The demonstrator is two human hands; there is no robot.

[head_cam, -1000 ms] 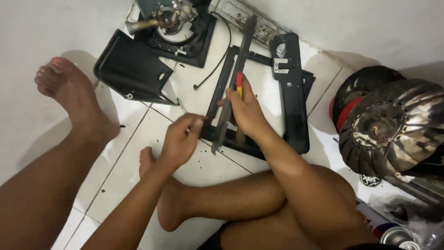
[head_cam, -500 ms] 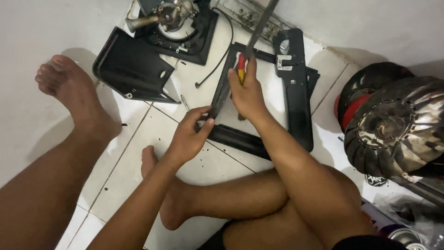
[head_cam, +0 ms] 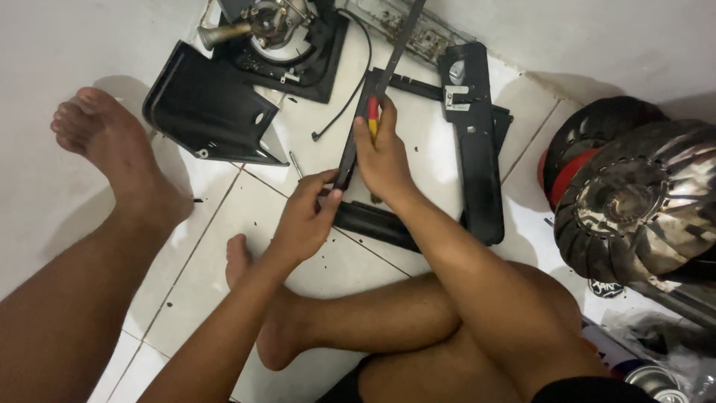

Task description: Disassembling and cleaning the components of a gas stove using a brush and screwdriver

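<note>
Person seated on white tiled floor (head_cam: 224, 224), legs crossed, bare feet out.

Left hand (head_cam: 306, 220): fingers pinched on the lower end of a long black metal strip (head_cam: 356, 134). Grip is closed on the strip's edge.

Right hand (head_cam: 384, 160): wrapped around a red-and-yellow-handled screwdriver (head_cam: 372, 119), tip hidden behind the strip; the handle pokes up between thumb and forefinger. Fist closed on the tool.

The strip stands tilted, running from the left hand up toward the top of the view, over a black rectangular frame (head_cam: 477, 157) lying flat on the tiles.

Change against half a second ago: little. Both hands keep the same holds; the left hand has crept slightly higher on the strip end. Against one second ago: the strip has swung more upright and the right hand has moved up along it.

Around: dismantled burner unit (head_cam: 280, 30) at top, black sheet-metal tray (head_cam: 205, 112) leaning left of it, loose black cable (head_cam: 347, 112) on the tiles, chromed ribbed turbine-like dome (head_cam: 645, 201) at right.
</note>
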